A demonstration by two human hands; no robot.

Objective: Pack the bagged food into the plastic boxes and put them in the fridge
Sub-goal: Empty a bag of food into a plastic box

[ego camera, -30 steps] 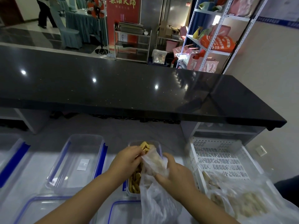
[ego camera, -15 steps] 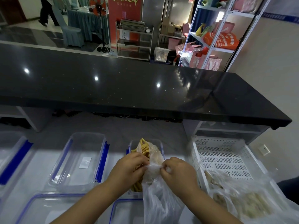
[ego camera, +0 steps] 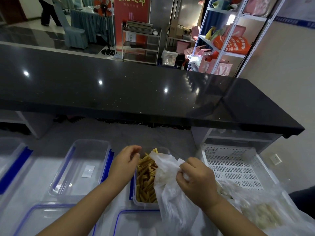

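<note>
Pinching the crumpled thin white plastic bag (ego camera: 172,206) in your right hand (ego camera: 196,182), you hold your left hand (ego camera: 125,165) loose and empty at the box's edge. Yellow food strips (ego camera: 144,181) fill the clear rectangular blue-clipped plastic box (ego camera: 144,205). Left, I'd say: lidding it, the other clear bag of food (ego camera: 260,217) in the white slotted crate (ego camera: 235,167), then the fridge.

At 12 o'clock a red banner (ego camera: 131,23) carries large yellow Chinese characters, cut off by the top edge; the last two read 大師. Below it, a white paper sign (ego camera: 131,37) on the metal rack (ego camera: 141,48) bears dark characters too small to read. At 1 o'clock an orange bag (ego camera: 233,46) shows white print, illegible.
</note>
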